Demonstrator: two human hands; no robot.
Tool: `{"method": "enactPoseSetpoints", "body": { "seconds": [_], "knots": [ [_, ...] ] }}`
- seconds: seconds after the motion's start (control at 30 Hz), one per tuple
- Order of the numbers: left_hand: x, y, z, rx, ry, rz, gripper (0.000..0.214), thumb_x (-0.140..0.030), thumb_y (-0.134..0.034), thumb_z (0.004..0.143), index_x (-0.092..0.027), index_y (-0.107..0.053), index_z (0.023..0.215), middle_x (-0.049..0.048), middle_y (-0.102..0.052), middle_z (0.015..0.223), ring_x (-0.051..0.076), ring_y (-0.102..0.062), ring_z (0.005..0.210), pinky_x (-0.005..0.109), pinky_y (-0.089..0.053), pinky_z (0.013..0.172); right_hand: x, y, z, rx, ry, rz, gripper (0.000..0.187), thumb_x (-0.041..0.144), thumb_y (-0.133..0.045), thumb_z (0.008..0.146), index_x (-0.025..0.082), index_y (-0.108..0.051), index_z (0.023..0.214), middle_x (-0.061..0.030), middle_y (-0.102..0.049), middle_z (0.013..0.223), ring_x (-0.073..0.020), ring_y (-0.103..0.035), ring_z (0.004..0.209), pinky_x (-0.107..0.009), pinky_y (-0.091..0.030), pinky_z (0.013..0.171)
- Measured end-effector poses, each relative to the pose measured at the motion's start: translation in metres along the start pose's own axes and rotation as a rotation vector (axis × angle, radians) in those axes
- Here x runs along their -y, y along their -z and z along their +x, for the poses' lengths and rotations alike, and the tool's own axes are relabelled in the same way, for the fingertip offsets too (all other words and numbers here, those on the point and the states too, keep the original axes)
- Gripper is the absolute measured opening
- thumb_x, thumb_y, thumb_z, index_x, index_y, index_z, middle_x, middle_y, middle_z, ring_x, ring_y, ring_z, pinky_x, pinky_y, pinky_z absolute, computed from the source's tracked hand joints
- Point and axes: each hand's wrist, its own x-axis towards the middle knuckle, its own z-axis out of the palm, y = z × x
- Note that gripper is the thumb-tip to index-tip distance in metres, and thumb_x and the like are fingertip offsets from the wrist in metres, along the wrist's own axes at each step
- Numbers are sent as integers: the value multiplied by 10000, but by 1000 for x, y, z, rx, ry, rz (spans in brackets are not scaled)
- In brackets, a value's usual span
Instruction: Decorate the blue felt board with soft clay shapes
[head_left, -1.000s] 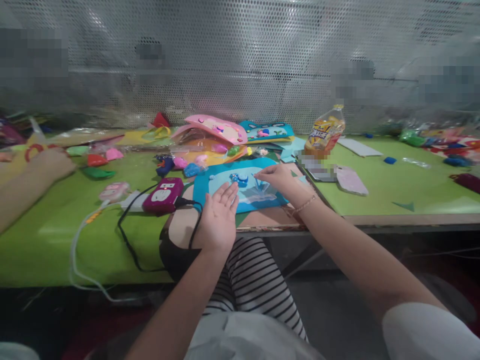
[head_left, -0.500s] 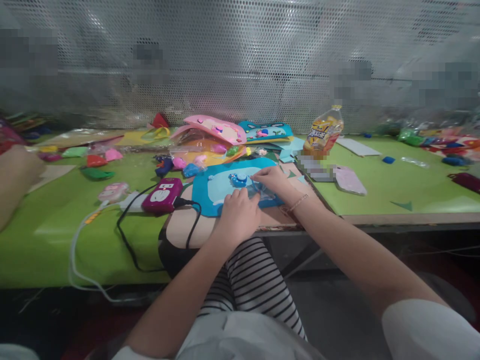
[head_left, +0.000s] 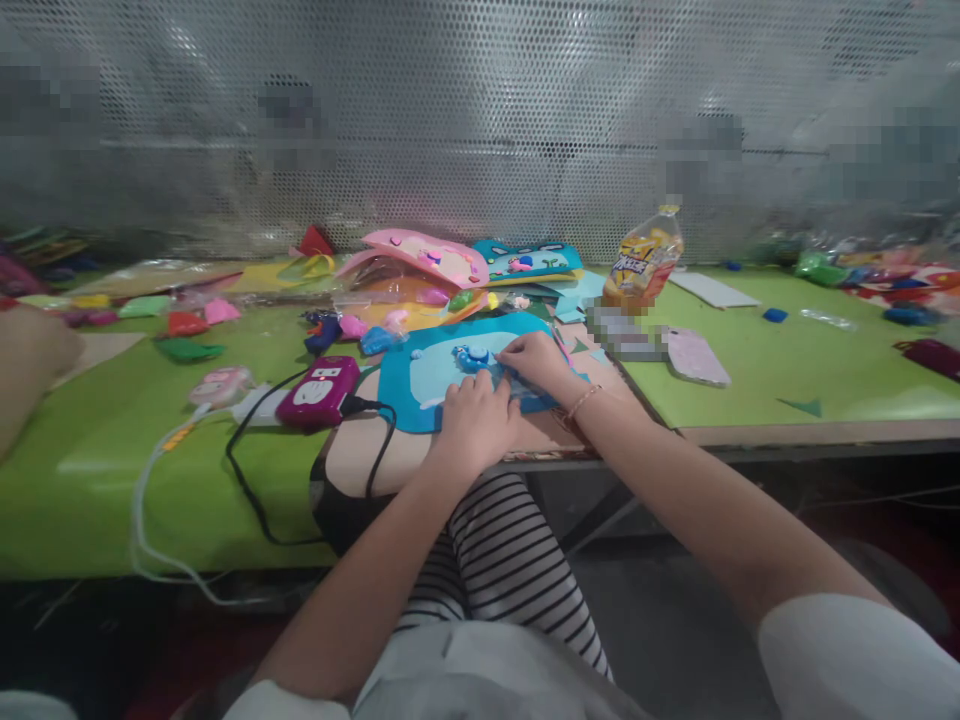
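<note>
In front of me lies a blue foam sheet point(head_left: 397, 395) with a paler blue panel, tilted slightly on the table. A small blue clay figure point(head_left: 472, 358) sits on the panel. My left hand point(head_left: 478, 415) rests on the sheet's near edge, fingers stretched forward just short of the figure. From the right, my right hand point(head_left: 536, 362) reaches over the sheet, its thumb and forefinger pinched together beside the figure. Whatever is between those fingertips is too small to make out.
Left of the sheet stand a purple power bank point(head_left: 321, 392) and its black cable point(head_left: 241, 470). Behind are a pink foam sheet point(head_left: 427, 258) and bagged clay lumps. To the right are a snack bag point(head_left: 646, 262) and a phone point(head_left: 697, 357). Another person's arm point(head_left: 34, 365) enters at left.
The right hand's pinched fingers have shifted slightly toward the blue clay figure. My left hand stays on the sheet. The whole view has moved a little.
</note>
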Motion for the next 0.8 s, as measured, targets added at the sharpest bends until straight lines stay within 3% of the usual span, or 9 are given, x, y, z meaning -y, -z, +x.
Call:
{"method": "enactPoseSetpoints", "body": {
  "seconds": [0.27, 0.5, 0.67, 0.8],
  "knots": [
    [0, -2, 1, -12, 9, 17, 356, -324, -353, 942, -149, -559, 1174, 153, -538, 1058, 307, -527, 986, 425, -378, 820, 3, -3, -1, -25, 17, -132, 149, 261, -636, 734, 191, -756, 788, -74, -736, 881, -218, -642, 878, -262, -440, 749],
    [1, -3, 1, -13, -3, 17, 353, -324, -358, 942, -148, -551, 1179, 152, -537, 1052, 314, -523, 993, 431, -374, 821, -1, 1, 2, -2, 66, -166, 222, 306, -573, 825, 183, -755, 852, -66, -736, 887, -189, -648, 834, -242, -447, 743],
    [3, -3, 1, 1, -14, 27, 370, -323, -357, 942, -149, -534, 1217, 153, -536, 1049, 318, -521, 996, 437, -378, 819, -5, 6, 2, 30, 130, -230, 256, 199, -528, 840, 198, -742, 981, -65, -699, 1035, -200, -606, 963, -250, -423, 824],
    [2, -4, 2, 17, -19, 44, 373, -332, -342, 951, -153, -528, 1218, 151, -533, 1059, 314, -519, 1010, 433, -383, 826, -5, 8, -4, 67, 171, -328, 394, 82, -453, 840, 236, -698, 1108, -81, -630, 1133, -221, -550, 1023, -305, -369, 902]
  ]
}}
